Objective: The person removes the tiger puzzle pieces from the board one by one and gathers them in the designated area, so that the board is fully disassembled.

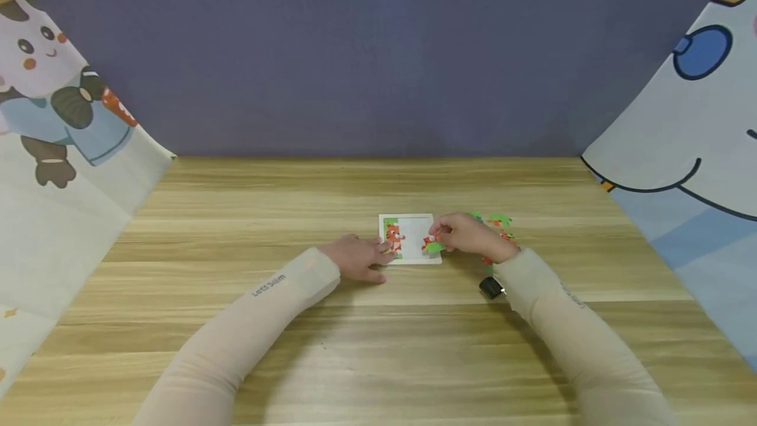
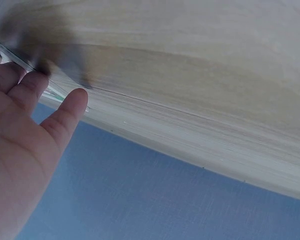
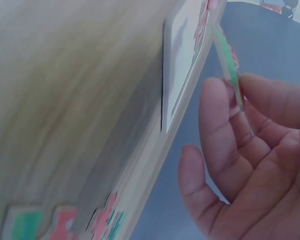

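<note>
A white jigsaw tray lies flat on the wooden table. Its left side holds fitted pieces showing an orange cartoon animal; the rest of its bed is white. My left hand rests with extended fingers on the tray's lower left corner. Over the tray's right side, my right hand pinches a green and red jigsaw piece between thumb and fingers. In the right wrist view this piece stands tilted on edge, apart from the tray.
Several loose jigsaw pieces lie right of the tray, partly hidden by my right hand and wrist. A small black object with a shiny metal end sits beside the right cuff. A dark blue-grey backdrop rises behind the table.
</note>
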